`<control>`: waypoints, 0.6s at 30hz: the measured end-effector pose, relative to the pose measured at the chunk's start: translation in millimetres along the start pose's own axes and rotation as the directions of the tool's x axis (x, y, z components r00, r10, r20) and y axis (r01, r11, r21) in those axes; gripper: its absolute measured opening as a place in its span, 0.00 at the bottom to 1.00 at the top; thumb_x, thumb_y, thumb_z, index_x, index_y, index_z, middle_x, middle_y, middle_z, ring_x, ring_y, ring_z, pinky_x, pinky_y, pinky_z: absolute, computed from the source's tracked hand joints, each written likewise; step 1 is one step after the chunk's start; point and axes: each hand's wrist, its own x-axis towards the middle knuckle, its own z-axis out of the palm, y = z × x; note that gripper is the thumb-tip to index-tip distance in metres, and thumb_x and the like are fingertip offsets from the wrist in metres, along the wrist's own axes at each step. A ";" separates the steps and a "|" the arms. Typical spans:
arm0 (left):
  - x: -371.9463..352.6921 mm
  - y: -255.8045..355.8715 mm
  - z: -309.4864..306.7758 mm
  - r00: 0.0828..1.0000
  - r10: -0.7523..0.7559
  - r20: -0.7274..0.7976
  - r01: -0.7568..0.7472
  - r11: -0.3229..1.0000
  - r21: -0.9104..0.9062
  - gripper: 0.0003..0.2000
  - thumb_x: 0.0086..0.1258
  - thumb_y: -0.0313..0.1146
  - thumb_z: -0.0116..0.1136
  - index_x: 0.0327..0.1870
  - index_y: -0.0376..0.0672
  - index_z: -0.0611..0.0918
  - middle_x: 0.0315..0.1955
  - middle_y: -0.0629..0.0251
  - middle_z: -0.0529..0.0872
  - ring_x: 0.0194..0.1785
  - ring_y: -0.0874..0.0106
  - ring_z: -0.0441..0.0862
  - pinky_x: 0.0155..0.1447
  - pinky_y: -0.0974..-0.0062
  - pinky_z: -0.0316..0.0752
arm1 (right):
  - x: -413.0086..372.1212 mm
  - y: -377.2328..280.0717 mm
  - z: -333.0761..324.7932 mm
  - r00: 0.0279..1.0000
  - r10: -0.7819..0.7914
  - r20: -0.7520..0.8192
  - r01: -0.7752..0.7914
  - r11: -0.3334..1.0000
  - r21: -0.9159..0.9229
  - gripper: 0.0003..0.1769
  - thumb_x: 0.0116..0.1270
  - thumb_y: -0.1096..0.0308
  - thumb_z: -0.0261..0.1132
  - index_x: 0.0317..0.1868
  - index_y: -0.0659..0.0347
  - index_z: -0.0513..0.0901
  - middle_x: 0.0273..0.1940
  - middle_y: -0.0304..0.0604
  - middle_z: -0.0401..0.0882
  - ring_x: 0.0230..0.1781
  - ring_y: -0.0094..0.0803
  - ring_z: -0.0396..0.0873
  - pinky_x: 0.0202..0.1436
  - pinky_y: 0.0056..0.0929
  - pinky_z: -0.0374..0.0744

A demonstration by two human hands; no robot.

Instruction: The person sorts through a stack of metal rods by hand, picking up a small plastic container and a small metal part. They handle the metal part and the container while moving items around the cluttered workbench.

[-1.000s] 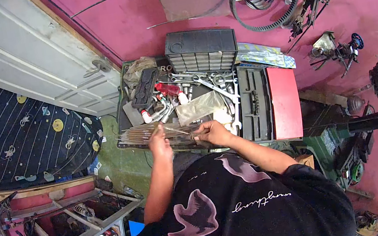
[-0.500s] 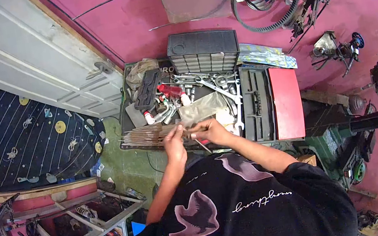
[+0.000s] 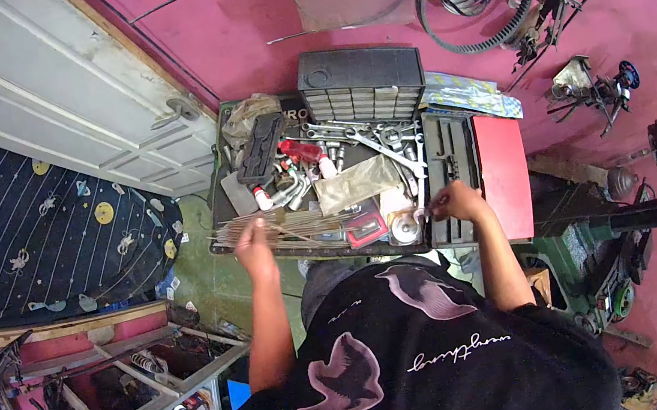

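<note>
My left hand (image 3: 254, 245) is at the left front of the tool-covered surface, its fingers closed at the bundle of thin brown welding rods (image 3: 306, 228). A few rods slant out from under its fingertips. My right hand (image 3: 460, 202) hovers over the front of the black tray (image 3: 444, 233), with thumb and fingers pinched together. Whatever sits in that pinch is too small and blurred to name. Just left of those fingertips lies the open end of a long wrench (image 3: 420, 176). A small red case (image 3: 366, 229) and a round metal disc (image 3: 405, 228) lie between the hands.
Behind are a black drawer cabinet (image 3: 360, 82), several wrenches, sockets and a red-handled tool (image 3: 300, 150). A plastic packet (image 3: 357, 184) lies mid-surface. A red panel (image 3: 504, 175) borders the tray. The white door (image 3: 71, 118) stands at left, green machinery (image 3: 581, 258) at right.
My hands were together over the rods and have parted. The right hand has moved right to the black tray; the left has shifted left. The red case and disc have come into view.
</note>
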 end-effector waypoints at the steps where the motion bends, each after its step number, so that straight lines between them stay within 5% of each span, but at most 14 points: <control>1: -8.4 0.5 11.6 1.000 -0.001 -0.004 0.001 1.000 -0.001 0.12 0.70 0.29 0.65 0.51 0.34 0.85 0.45 0.65 0.88 0.46 0.78 0.82 0.50 0.75 0.77 | -18.2 -25.7 -14.5 0.996 0.090 0.004 -0.088 0.981 -0.173 0.11 0.57 0.64 0.74 0.42 0.48 0.92 0.35 0.42 0.90 0.37 0.35 0.87 0.49 0.47 0.78; 3: -33.4 15.0 42.7 0.967 0.193 0.164 -0.225 0.953 0.202 0.13 0.67 0.28 0.67 0.52 0.39 0.86 0.41 0.64 0.89 0.42 0.76 0.83 0.48 0.73 0.78 | -11.1 -41.8 -3.7 0.978 0.179 -0.103 -0.204 0.914 -0.349 0.19 0.54 0.53 0.75 0.48 0.41 0.90 0.43 0.44 0.89 0.44 0.43 0.86 0.57 0.69 0.65; 5: -53.9 25.8 58.9 0.924 0.253 0.288 -0.366 0.805 0.467 0.17 0.62 0.29 0.69 0.54 0.48 0.86 0.37 0.64 0.89 0.41 0.72 0.83 0.52 0.69 0.75 | -5.0 -70.9 12.9 0.975 0.025 -0.220 -0.102 0.933 -0.344 0.24 0.58 0.46 0.73 0.54 0.42 0.87 0.51 0.43 0.87 0.50 0.47 0.84 0.66 0.67 0.60; 7: -61.8 29.8 67.9 0.789 0.362 0.496 -0.602 0.614 0.510 0.20 0.58 0.29 0.71 0.54 0.53 0.86 0.34 0.66 0.88 0.42 0.67 0.81 0.56 0.66 0.71 | 3.3 -101.6 31.1 0.950 -0.247 -0.188 0.249 0.968 -0.015 0.26 0.57 0.51 0.75 0.56 0.45 0.86 0.49 0.45 0.88 0.45 0.44 0.85 0.62 0.51 0.71; 8: -60.3 28.4 68.9 0.684 0.437 0.585 -0.721 0.525 0.452 0.21 0.56 0.28 0.71 0.53 0.48 0.85 0.36 0.69 0.88 0.40 0.67 0.81 0.53 0.66 0.69 | 2.9 -123.7 38.7 0.947 -0.305 -0.099 0.320 0.915 0.244 0.24 0.57 0.55 0.76 0.55 0.47 0.87 0.47 0.45 0.88 0.42 0.42 0.86 0.57 0.43 0.76; 9: -58.3 27.2 69.3 0.686 0.433 0.585 -0.719 0.527 0.453 0.21 0.56 0.28 0.71 0.53 0.48 0.85 0.36 0.69 0.88 0.40 0.67 0.81 0.53 0.66 0.69 | 2.2 -144.8 46.1 0.925 -0.378 -0.028 0.342 0.800 0.493 0.23 0.58 0.59 0.76 0.55 0.49 0.87 0.46 0.46 0.88 0.40 0.40 0.86 0.52 0.35 0.80; 11: -53.1 24.8 68.1 0.573 0.421 0.703 -0.810 0.417 0.411 0.21 0.55 0.29 0.72 0.52 0.49 0.85 0.34 0.70 0.87 0.41 0.67 0.81 0.54 0.65 0.68 | 4.0 -168.2 68.8 0.888 -0.447 -0.107 0.451 0.802 0.392 0.18 0.57 0.67 0.76 0.50 0.52 0.89 0.42 0.47 0.89 0.36 0.36 0.87 0.44 0.30 0.82; 12: -48.7 19.7 66.2 0.588 0.429 0.685 -0.805 0.392 0.446 0.21 0.55 0.32 0.72 0.52 0.49 0.84 0.32 0.71 0.87 0.42 0.67 0.81 0.53 0.65 0.68 | 4.5 -177.0 76.0 0.922 -0.363 -0.132 0.386 0.846 0.367 0.12 0.58 0.67 0.74 0.43 0.56 0.90 0.39 0.49 0.88 0.35 0.37 0.87 0.45 0.32 0.82; 15: -33.8 10.8 54.9 0.670 0.321 0.669 -0.714 0.524 0.464 0.20 0.56 0.34 0.72 0.52 0.51 0.84 0.34 0.67 0.85 0.44 0.65 0.80 0.54 0.64 0.68 | 11.3 -185.8 85.0 0.930 -0.309 -0.201 0.356 0.893 0.277 0.08 0.59 0.68 0.74 0.39 0.57 0.91 0.37 0.50 0.88 0.35 0.38 0.88 0.43 0.34 0.82; 18: -17.4 4.5 44.0 0.664 0.266 0.699 -0.712 0.511 0.482 0.20 0.56 0.36 0.73 0.52 0.50 0.84 0.34 0.69 0.87 0.45 0.65 0.80 0.54 0.62 0.67 | 20.3 -184.7 96.7 0.893 -0.309 -0.328 0.400 0.878 0.264 0.07 0.60 0.71 0.71 0.39 0.61 0.89 0.35 0.52 0.87 0.34 0.42 0.88 0.42 0.36 0.82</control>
